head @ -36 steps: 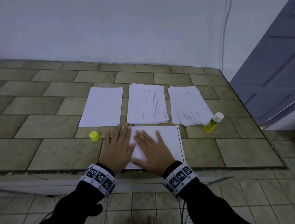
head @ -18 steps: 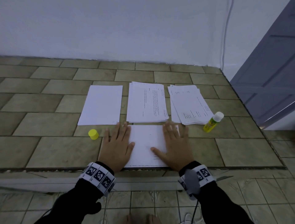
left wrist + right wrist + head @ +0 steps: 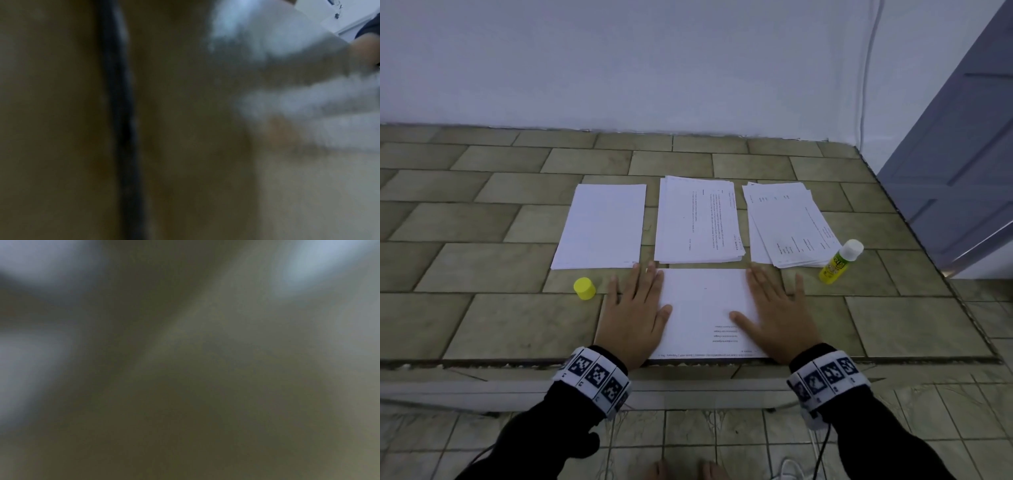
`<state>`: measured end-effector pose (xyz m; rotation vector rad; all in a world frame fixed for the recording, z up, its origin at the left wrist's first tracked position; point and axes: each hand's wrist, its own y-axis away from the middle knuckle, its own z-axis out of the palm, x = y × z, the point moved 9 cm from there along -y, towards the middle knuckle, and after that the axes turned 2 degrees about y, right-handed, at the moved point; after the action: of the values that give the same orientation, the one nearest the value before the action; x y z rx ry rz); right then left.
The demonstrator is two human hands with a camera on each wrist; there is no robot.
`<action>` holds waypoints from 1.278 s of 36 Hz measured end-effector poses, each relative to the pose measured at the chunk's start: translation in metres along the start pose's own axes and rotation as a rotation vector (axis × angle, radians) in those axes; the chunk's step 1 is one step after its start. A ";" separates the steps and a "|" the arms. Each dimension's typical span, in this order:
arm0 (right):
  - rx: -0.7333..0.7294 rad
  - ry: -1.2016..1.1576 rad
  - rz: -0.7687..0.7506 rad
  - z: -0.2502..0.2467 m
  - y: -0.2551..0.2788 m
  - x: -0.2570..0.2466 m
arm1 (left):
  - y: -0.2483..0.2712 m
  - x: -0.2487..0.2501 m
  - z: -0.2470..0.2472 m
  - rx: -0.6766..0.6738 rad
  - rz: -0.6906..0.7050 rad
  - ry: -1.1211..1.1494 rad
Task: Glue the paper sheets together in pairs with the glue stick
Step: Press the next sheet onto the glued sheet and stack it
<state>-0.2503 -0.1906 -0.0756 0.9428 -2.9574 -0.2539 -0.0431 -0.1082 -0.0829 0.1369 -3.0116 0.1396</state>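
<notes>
Olive-tan tiled ledge (image 3: 482, 308) against a pale wall, grey door at 2 o'clock.

Head view: white paper sheet with faint print (image 3: 702, 308) lies flat at the near edge of the ledge. Left hand (image 3: 633, 315) flat on its left edge, fingers straight and spread, partly on tile. Right hand (image 3: 777, 315) flat on its right edge, fingers straight, thumb angled inward over the paper. Neither grips anything. At 12 o'clock from the sheet, three piles in a row: blank white stack (image 3: 601, 226) at left, printed stack (image 3: 698, 219) in the middle, fanned printed stack (image 3: 789, 226) at right. Uncapped yellow glue stick with white top (image 3: 840, 262) lies tilted just beside the fanned stack, at 2 o'clock from the right hand. Small yellow cap (image 3: 584, 288) stands on tile at 10 o'clock from the left hand, near it. Both wrists wear black-and-white marker bands over dark sleeves.

Left wrist view: heavily blurred; brown tile, dark grout line, pale smears at upper right. Fingers not discernible.

Right wrist view: blurred out; cannot tell anything.
</notes>
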 end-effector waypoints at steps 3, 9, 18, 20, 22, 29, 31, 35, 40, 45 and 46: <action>-0.044 -0.016 0.005 -0.003 -0.002 0.002 | 0.000 0.000 0.000 -0.008 -0.005 0.004; -0.118 -0.317 0.054 -0.030 -0.005 0.003 | -0.001 -0.001 0.001 -0.037 -0.004 0.017; -0.153 -0.089 -0.049 -0.044 -0.027 -0.001 | -0.001 0.001 -0.001 -0.077 -0.012 0.035; -0.124 0.018 -0.050 -0.047 -0.032 0.000 | -0.001 0.001 -0.001 -0.084 -0.016 0.039; -0.104 0.070 -0.049 -0.049 -0.037 0.002 | 0.000 0.001 0.000 -0.093 -0.018 0.043; -0.136 -0.150 -0.011 -0.058 -0.050 0.012 | 0.001 0.002 -0.001 -0.091 -0.003 0.054; -0.096 -0.255 -0.025 -0.073 -0.048 0.017 | 0.002 0.002 -0.002 -0.083 0.000 0.061; 0.024 -0.315 -0.017 -0.108 -0.047 0.033 | 0.002 0.001 -0.003 -0.052 0.016 0.063; 0.131 -0.547 0.077 -0.141 -0.055 0.055 | 0.002 0.003 -0.005 -0.047 0.028 0.066; 0.220 -0.956 0.198 -0.133 -0.068 0.063 | 0.002 0.003 -0.005 -0.040 0.033 0.088; 0.226 -1.024 0.220 -0.128 -0.070 0.061 | 0.002 0.002 -0.003 -0.045 0.028 0.089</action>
<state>-0.2508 -0.3008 0.0373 0.5753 -4.0574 -0.5356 -0.0448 -0.1063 -0.0794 0.0826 -2.9263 0.0781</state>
